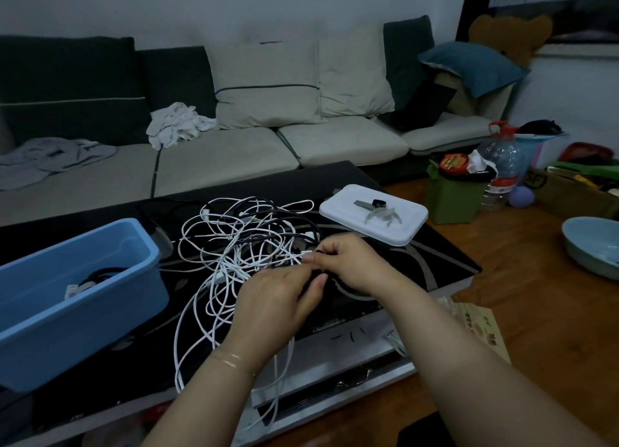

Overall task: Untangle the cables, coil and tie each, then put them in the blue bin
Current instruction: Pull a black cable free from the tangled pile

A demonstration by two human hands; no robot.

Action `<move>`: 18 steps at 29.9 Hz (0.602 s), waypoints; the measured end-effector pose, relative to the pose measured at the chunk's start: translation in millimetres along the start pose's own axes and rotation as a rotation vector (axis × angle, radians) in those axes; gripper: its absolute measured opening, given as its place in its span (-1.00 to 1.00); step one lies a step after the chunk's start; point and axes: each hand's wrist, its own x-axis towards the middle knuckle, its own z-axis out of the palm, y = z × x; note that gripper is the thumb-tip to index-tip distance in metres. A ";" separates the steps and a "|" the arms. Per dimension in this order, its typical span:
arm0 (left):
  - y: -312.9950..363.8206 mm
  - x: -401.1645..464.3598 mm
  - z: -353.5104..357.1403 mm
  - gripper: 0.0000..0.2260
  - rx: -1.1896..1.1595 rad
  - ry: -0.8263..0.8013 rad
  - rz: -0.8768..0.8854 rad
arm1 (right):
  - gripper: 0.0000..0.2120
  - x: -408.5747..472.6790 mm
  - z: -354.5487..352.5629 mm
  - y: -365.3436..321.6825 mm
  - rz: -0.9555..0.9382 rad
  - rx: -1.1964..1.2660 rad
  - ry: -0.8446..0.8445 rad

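Both hands, the left hand [278, 299] and right hand [348, 262], pinch a black cable [315, 274] beside the tangled cables [241, 242], likely tying it before binning it left in the blue bin [83, 299].

Only legible mark: a dark logo, looks like "SF", on the cardboard box [569, 192] at far right. Bottle label [501, 184] & paper bag [482, 329] print too blurry to read.

one blue bin [100, 279], one white lid [378, 225], two hands [274, 309]
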 end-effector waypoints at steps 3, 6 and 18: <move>2.6 -0.5 -2.5 -0.69 -0.165 0.023 -0.211 | -0.61 0.8 5.0 0.1 -0.014 0.011 0.060; 3.7 -0.2 -2.3 -0.78 -0.150 0.099 -0.180 | -0.55 1.9 10.0 -1.7 -0.025 0.041 0.112; -6.4 -0.3 -9.9 -0.73 -0.451 -0.309 -0.400 | -0.66 -4.6 0.9 -0.1 -0.019 -0.148 0.237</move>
